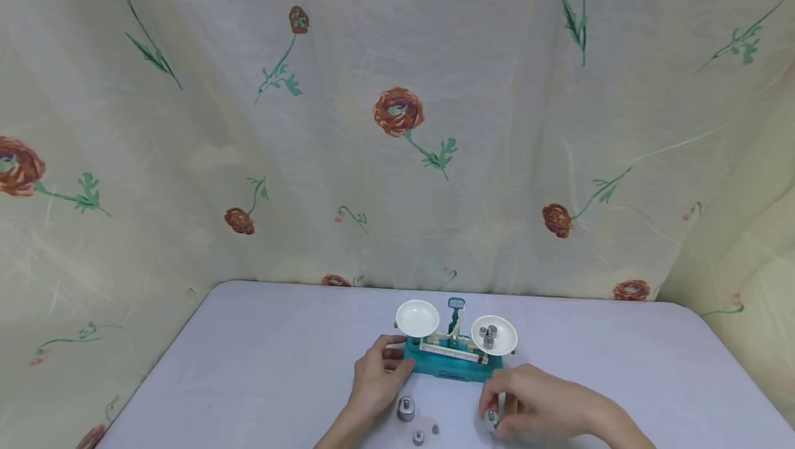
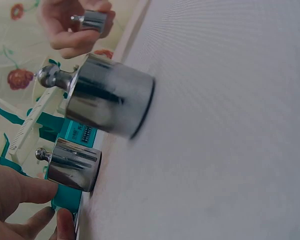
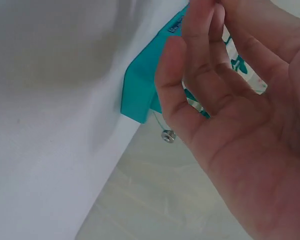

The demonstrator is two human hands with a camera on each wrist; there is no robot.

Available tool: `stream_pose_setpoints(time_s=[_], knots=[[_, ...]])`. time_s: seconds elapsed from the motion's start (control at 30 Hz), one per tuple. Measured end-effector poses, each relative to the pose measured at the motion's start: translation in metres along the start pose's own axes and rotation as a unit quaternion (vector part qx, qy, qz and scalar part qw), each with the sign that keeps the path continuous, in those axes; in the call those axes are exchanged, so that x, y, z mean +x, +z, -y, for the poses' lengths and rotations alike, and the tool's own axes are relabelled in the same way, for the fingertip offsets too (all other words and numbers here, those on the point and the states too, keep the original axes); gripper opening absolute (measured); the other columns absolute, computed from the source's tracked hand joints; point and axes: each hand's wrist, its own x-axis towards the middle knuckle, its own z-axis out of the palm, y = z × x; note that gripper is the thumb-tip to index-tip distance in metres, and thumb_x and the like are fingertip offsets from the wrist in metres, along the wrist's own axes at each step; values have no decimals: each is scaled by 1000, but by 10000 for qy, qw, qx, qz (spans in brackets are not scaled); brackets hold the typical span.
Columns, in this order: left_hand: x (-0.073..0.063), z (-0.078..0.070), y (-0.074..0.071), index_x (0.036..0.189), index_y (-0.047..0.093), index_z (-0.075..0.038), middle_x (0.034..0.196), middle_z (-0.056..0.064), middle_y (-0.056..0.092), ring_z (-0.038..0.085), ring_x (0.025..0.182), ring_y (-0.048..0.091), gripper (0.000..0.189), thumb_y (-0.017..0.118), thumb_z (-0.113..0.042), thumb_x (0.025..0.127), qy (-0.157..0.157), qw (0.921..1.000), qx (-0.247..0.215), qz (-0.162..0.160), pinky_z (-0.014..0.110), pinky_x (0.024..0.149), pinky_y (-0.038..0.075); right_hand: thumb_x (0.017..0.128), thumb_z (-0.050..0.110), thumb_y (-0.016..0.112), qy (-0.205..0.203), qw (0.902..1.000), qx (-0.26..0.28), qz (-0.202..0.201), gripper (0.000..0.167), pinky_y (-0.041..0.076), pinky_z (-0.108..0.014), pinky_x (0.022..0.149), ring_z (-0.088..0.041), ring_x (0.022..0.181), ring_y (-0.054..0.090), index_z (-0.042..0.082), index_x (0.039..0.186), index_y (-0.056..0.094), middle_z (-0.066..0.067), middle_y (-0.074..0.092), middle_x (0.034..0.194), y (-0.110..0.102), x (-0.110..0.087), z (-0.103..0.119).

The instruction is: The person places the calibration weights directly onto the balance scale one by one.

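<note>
A teal balance scale (image 1: 456, 366) with two white pans stands on the table. My left hand (image 1: 377, 378) grips the left end of its base, thumb at the front and fingers at the side. My right hand (image 1: 534, 401) pinches a metal weight (image 2: 94, 21) by its sides, in front of the base's right end; the right wrist view hides this weight behind the fingers. Small weights (image 1: 488, 340) sit together in the right pan (image 1: 506, 330). The left pan (image 1: 417, 318) holds nothing and tilts toward me.
Between my hands, a large weight (image 1: 406, 408), a smaller one (image 1: 419, 438) and a tiny one (image 1: 435, 429) stand upright on the white table (image 1: 267, 366). A flowered curtain (image 1: 484, 228) hangs behind the table and along its sides.
</note>
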Motion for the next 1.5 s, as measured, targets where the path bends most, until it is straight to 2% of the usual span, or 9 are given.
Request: stream_pose_setpoints(time_s=[0.17, 0.27, 0.4, 0.6, 0.9, 1.1, 1.27, 1.5], knots=[[1, 1, -1, 136, 67, -12, 112, 8, 76, 14, 93, 69, 44, 81, -14, 95, 4, 10000, -6, -12, 35, 81, 63, 100, 22, 77, -283, 9968, -672, -329, 17, 58, -19, 75, 6, 86, 62, 20, 116, 73, 9, 72, 111, -5, -3, 6], [1, 2, -1, 136, 67, -12, 113, 9, 76, 14, 94, 70, 44, 81, -15, 95, -8, 10000, 4, 12, 35, 82, 63, 101, 24, 76, -258, 9946, -896, -462, 17, 58, -20, 76, 7, 88, 60, 20, 118, 74, 9, 71, 114, -7, -5, 10], [1, 3, 0, 136, 68, -11, 113, 9, 76, 15, 94, 70, 43, 81, -15, 95, -1, 10000, 41, 24, 35, 83, 63, 102, 27, 74, -125, 9948, -864, -530, 19, 59, -19, 77, 6, 90, 59, 20, 120, 74, 10, 70, 115, -9, -8, 16], [2, 2, 1, 136, 67, -12, 113, 8, 75, 15, 94, 69, 43, 80, -15, 95, -58, 10000, 65, 4, 36, 84, 63, 104, 33, 70, -418, 9924, -982, -612, 20, 59, -20, 77, 7, 92, 60, 21, 120, 73, 13, 69, 114, -11, -10, 22], [2, 3, 0, 137, 68, -11, 113, 9, 76, 14, 94, 69, 44, 81, -15, 95, 70, 10000, -2, 16, 36, 82, 63, 104, 35, 70, -405, 9898, -1133, -767, 23, 59, -19, 77, 7, 92, 59, 22, 123, 73, 9, 71, 115, -15, -12, 25], [1, 3, 1, 136, 68, -12, 112, 8, 75, 15, 94, 69, 44, 81, -15, 95, -25, 10000, 51, 22, 36, 83, 63, 105, 39, 69, -252, 9857, -1174, -1183, 27, 56, -19, 75, 6, 88, 58, 22, 126, 71, 11, 69, 114, -19, -15, 26], [1, 3, 2, 136, 68, -12, 112, 9, 75, 15, 93, 69, 43, 80, -14, 95, -26, 10000, 66, -10, 36, 83, 63, 106, 38, 68, -398, 9752, -1354, -1707, 26, 53, -20, 73, 5, 89, 59, 23, 126, 71, 12, 68, 113, -22, -17, 26], [1, 3, 1, 136, 68, -11, 113, 9, 76, 14, 93, 70, 43, 80, -14, 95, 32, 10000, 42, 2, 35, 82, 63, 106, 38, 67, -158, 9727, -1338, -1889, 27, 54, -21, 73, 4, 91, 58, 22, 128, 70, 7, 69, 115, -28, -15, 22]])
